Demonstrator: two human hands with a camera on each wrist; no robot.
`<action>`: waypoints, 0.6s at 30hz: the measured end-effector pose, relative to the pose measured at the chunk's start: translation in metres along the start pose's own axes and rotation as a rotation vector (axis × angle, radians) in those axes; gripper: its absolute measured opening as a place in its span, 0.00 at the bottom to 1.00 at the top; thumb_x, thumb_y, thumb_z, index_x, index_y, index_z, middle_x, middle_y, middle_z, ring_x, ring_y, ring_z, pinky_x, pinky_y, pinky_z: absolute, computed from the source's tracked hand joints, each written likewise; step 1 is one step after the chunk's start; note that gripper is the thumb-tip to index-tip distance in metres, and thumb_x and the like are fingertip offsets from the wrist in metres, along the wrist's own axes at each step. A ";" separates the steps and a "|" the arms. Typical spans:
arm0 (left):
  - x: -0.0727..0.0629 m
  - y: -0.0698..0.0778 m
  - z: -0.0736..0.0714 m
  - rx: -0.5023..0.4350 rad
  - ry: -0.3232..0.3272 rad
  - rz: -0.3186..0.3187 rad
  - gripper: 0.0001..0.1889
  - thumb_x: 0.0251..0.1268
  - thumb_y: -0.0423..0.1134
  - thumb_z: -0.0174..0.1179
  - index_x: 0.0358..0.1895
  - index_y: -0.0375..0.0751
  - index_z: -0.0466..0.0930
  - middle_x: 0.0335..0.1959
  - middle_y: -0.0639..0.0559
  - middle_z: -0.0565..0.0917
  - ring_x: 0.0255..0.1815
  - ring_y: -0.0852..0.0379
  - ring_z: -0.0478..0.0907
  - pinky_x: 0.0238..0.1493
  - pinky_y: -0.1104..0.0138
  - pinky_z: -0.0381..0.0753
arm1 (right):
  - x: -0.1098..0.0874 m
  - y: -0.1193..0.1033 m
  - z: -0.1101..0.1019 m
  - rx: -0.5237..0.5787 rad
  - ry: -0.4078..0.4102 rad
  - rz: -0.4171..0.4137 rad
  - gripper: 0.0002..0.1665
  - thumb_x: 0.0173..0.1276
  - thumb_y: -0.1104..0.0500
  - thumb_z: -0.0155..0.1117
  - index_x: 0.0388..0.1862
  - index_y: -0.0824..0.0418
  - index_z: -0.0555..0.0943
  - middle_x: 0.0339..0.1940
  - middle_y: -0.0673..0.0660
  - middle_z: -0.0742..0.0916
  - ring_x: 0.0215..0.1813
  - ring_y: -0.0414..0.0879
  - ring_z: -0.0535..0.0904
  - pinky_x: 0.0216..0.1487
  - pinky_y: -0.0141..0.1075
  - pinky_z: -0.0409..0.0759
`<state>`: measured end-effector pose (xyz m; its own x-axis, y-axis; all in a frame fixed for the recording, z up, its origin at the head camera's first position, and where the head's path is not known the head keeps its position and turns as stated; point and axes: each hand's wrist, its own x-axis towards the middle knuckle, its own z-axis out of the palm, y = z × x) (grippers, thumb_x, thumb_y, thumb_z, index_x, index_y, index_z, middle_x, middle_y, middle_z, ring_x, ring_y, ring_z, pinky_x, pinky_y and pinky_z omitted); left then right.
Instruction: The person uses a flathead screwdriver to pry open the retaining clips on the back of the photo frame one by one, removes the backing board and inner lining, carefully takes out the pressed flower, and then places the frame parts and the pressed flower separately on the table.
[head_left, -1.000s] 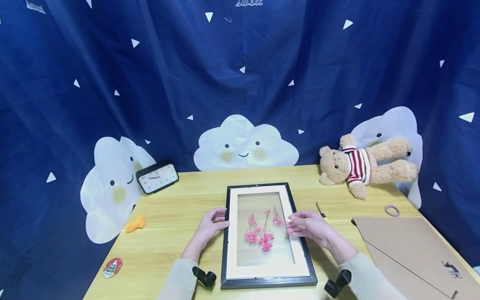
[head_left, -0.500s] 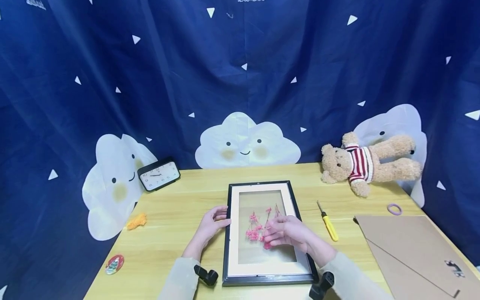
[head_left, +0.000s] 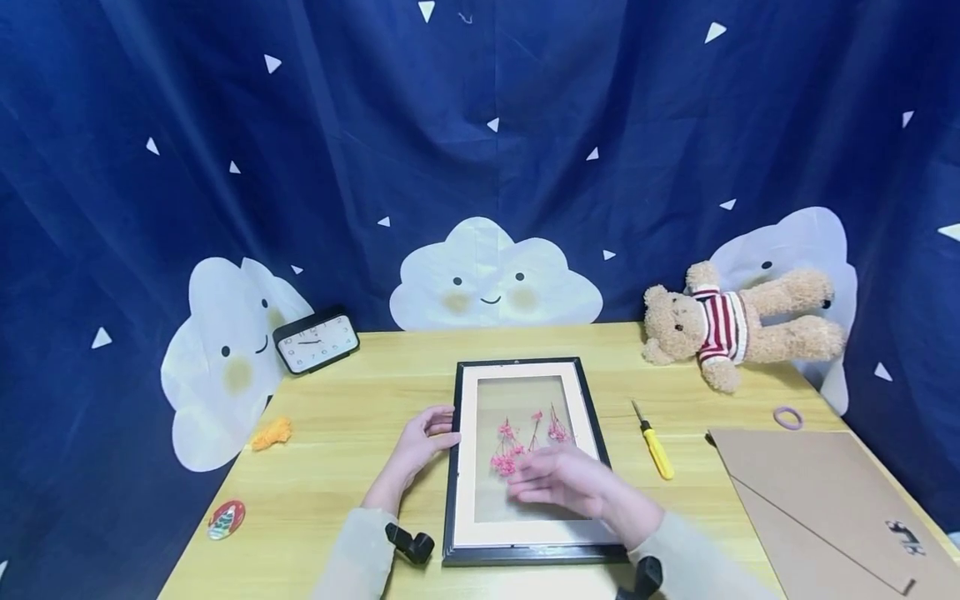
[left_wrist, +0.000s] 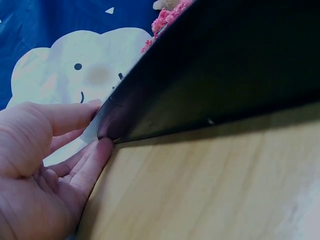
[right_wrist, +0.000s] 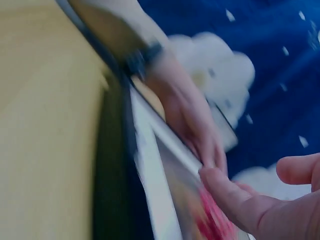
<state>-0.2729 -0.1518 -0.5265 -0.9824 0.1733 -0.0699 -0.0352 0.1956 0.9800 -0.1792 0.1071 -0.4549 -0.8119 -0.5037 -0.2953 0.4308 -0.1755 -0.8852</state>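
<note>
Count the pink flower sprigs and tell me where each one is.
3 in sight, all within the border of the black frame: a left sprig, a middle sprig and a right sprig. The right hand blocks the view below the middle one, so more may be hidden.

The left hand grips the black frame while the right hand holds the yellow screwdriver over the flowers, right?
No: the head view shows the screwdriver lying on the table. The left hand does grip the frame, and the right hand is over the flowers.
</note>
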 end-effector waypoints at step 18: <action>-0.004 -0.001 -0.001 -0.106 -0.046 0.019 0.28 0.52 0.28 0.66 0.59 0.34 0.70 0.53 0.36 0.75 0.51 0.45 0.74 0.42 0.61 0.82 | 0.024 0.020 0.056 0.176 0.117 0.058 0.30 0.71 0.62 0.45 0.61 0.83 0.52 0.55 0.82 0.68 0.57 0.70 0.68 0.60 0.56 0.68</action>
<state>-0.2688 -0.1538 -0.5272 -0.9737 0.2206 -0.0568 -0.0378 0.0895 0.9953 -0.1678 0.0446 -0.4601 -0.8196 -0.4171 -0.3928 0.5319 -0.2989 -0.7923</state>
